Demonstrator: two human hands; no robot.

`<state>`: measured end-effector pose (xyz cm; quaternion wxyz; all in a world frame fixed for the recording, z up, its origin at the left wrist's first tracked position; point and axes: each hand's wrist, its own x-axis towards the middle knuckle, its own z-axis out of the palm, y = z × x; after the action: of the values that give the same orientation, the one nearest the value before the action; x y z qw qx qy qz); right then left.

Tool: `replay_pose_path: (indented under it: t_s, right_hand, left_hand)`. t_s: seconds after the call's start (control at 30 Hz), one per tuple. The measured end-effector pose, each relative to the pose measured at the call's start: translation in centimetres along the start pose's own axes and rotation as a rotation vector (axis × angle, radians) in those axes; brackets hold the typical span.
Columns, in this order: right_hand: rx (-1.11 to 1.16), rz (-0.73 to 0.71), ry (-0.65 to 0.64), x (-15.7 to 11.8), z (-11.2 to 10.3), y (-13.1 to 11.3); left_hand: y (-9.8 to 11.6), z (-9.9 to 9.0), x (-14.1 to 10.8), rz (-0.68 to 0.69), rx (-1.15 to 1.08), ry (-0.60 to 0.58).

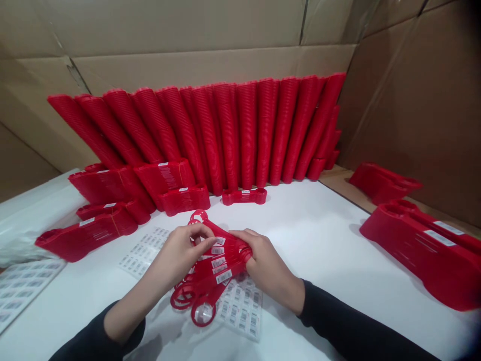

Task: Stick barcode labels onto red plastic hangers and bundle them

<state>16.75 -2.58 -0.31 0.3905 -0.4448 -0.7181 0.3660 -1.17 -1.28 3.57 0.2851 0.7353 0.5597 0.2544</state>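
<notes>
A fan of flat red plastic strips with ring-shaped ends [205,276] is spread above the white table. Gathered at its right end, the strips sit in the closed grip of my right hand [265,260]. My left hand [190,245] is over the upper strips, thumb and forefinger pinched at the edge of a white barcode sticker [220,240]. Other strips in the fan carry similar barcode stickers [224,276]. Under the fan lies a sheet of barcode stickers [240,308], partly hidden by the strips. A second sticker sheet [141,250] shows behind my left forearm.
Tall stacks of red strips [229,135] stand along the cardboard wall [210,65]. Shorter labelled bundles sit at the left [90,230], in the middle [244,196] and at the right [421,250]. More sticker sheets [28,286] and clear plastic wrap [33,220] lie on the left.
</notes>
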Motion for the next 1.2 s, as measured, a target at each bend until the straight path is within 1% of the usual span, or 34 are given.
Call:
replay_pose_path:
  t_s: [0.13, 0.2, 0.4, 0.53, 0.6, 0.67, 0.77, 0.87, 0.97, 1.03, 1.1, 1.2]
  right_hand:
    - [0.000, 0.005, -0.002, 0.0, 0.1, 0.0]
    - [0.005, 0.010, -0.005, 0.0, 0.1, -0.1]
    - [-0.007, -0.026, -0.007, -0.2, 0.2, -0.3]
    - [-0.015, -0.053, -0.007, -0.3, 0.3, -0.3]
    - [-0.012, -0.063, -0.014, -0.3, 0.3, -0.3]
    - [-0.001, -0.067, -0.021, -0.4, 0.2, -0.4]
    - [0.034, -0.066, -0.019, -0.3, 0.0, -0.5]
    - [0.043, -0.072, -0.003, -0.2, -0.2, -0.4]
    - [0.033, -0.082, 0.031, 0.1, -0.5, 0.0]
    - [0.030, -0.083, 0.057, 0.2, -0.7, 0.2]
    - [0.022, -0.085, 0.080, 0.3, -0.9, 0.3]
    - [0.001, -0.084, 0.096, 0.3, -1.0, 0.4]
  left_hand:
    - [-0.1, 0.2, 0.0, -0.007, 0.034, 0.017]
    - [-0.2, 0.4, -0.1, 0.010, 0.060, 0.036]
    - [-0.4, 1.0, -0.4, 0.112, 0.226, 0.120]
    - [-0.9, 1.1, -0.2, 0.189, 0.361, 0.139]
    - [-1.4, 0.7, 0.2, 0.209, 0.405, 0.168]
    - [-2.0, -0.1, 0.6, 0.210, 0.416, 0.216]
    - [-2.7, -1.7, 1.2, 0.161, 0.339, 0.262]
    - [-3.2, -2.8, 1.5, 0.091, 0.211, 0.199]
    - [-3.4, -3.0, 1.5, 0.059, 0.147, 0.113]
    - [-3.4, -3.0, 1.4, 0.071, 0.167, 0.077]
    - [-3.4, -3.2, 1.3, 0.097, 0.224, 0.012]
    - [-3.2, -4.2, 1.1, 0.107, 0.270, -0.137]
